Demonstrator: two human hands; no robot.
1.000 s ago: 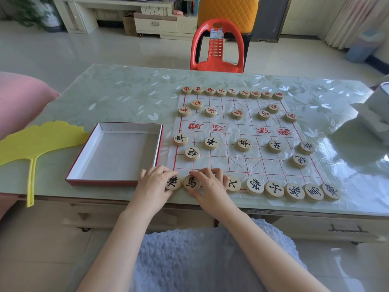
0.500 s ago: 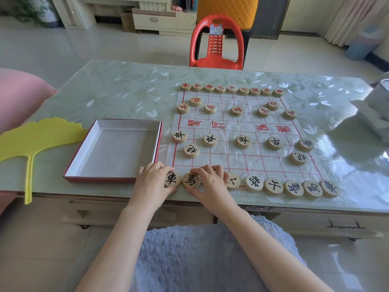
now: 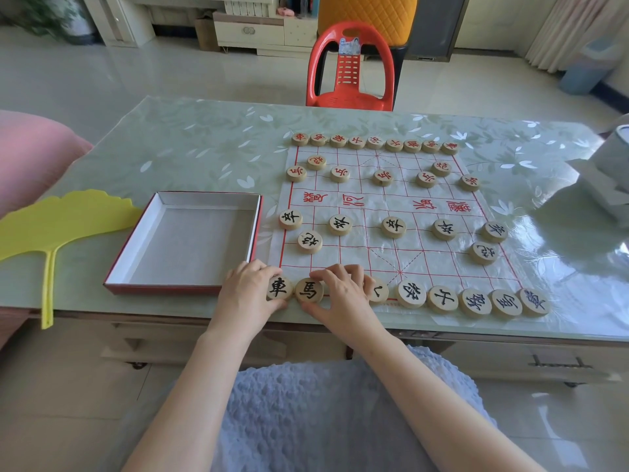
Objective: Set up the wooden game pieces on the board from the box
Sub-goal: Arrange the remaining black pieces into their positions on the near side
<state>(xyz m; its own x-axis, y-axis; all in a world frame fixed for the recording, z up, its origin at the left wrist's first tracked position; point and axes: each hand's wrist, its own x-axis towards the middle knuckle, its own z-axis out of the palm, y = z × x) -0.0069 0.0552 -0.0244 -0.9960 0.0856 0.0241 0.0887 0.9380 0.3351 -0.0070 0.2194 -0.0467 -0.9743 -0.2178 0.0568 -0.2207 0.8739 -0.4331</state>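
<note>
Hidden pieces: the right hand (image 3: 343, 294) covers part of the near row of the white paper game board with red grid lines (image 3: 388, 212); one round wooden piece just right of it (image 3: 378, 290) shows only a part of its black mark, and whether another piece lies under the hand I cannot tell.
Left hand grip: the left hand (image 3: 246, 294) pinches the round wooden piece with a black mark at the near left corner (image 3: 279, 288), fingers above it and thumb below.
Right hand grip: thumb and fingers are closed around the second round wooden piece with a black mark (image 3: 309, 291), which touches the corner piece.
Near row: five more black-marked discs (image 3: 473, 303) lie side by side to the right, at the near edge of the board.
Other pieces: black-marked discs stand on the near half and red-marked discs (image 3: 374, 143) on the far half, the far row in a line along the edge.
Box: the shallow red cardboard box with white inside (image 3: 253, 226) lies just left of the board; no pieces show in it.
Table: the glass-topped table with a pale green leaf pattern (image 3: 190, 148) carries all.
Cut off: a yellow leaf-shaped plastic fan (image 3: 64, 223) is cut by the left edge; a white object (image 3: 612, 175) is cut by the right edge and hard to name.
Beyond: a red plastic chair (image 3: 350, 80) stands behind the far side of the table.
</note>
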